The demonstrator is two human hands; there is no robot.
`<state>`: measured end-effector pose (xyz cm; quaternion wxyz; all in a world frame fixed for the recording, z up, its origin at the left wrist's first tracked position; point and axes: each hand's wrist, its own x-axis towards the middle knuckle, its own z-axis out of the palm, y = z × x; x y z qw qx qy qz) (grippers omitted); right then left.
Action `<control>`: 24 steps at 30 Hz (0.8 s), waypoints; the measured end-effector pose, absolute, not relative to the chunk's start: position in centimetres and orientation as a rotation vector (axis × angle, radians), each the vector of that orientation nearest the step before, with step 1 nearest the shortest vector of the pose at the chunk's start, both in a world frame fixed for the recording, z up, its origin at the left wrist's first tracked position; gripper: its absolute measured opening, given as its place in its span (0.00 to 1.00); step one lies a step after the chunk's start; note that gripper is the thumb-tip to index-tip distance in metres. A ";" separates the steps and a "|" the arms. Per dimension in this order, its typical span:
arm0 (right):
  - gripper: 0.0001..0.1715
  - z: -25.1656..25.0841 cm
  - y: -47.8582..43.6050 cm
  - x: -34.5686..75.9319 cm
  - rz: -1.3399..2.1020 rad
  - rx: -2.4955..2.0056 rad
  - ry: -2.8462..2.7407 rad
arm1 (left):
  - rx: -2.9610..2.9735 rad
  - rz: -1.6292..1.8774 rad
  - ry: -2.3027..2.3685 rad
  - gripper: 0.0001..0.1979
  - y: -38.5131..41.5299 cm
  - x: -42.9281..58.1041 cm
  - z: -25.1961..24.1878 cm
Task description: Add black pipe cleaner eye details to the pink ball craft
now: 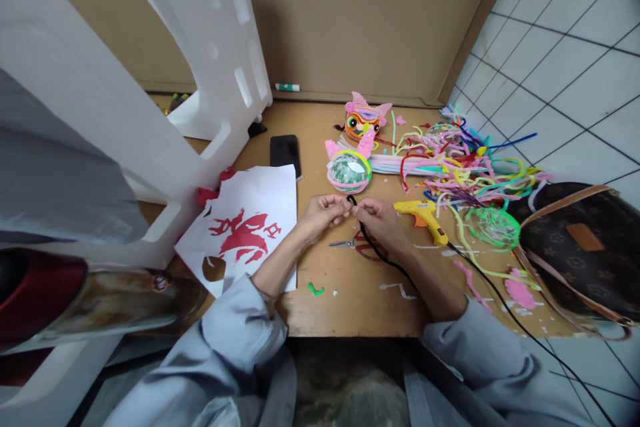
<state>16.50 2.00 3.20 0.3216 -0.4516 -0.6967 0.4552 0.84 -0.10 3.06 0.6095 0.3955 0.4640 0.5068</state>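
Near the middle of the table, my left hand pinches the curled end of a black pipe cleaner. My right hand closes its fingers on the same stem, close beside the left. The rest of the stem trails down under my right forearm. Just beyond my hands lies a green-and-white ball with pink ears and a yellow band. Scissors with reddish handles rest beneath, partly hidden by my right hand. To the right is a yellow glue gun with an orange trigger.
A finished-looking animal head and a pile of coloured pipe cleaners lie behind. A brown handbag stands at right, by the glue gun's cord. Left are white paper with red shapes, a phone and a white plastic frame.
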 end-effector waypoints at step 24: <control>0.15 4.8 1.4 16.6 1.456 -1.147 -1.737 | 0.944 1.004 0.941 0.13 0.0 -1.2 4.1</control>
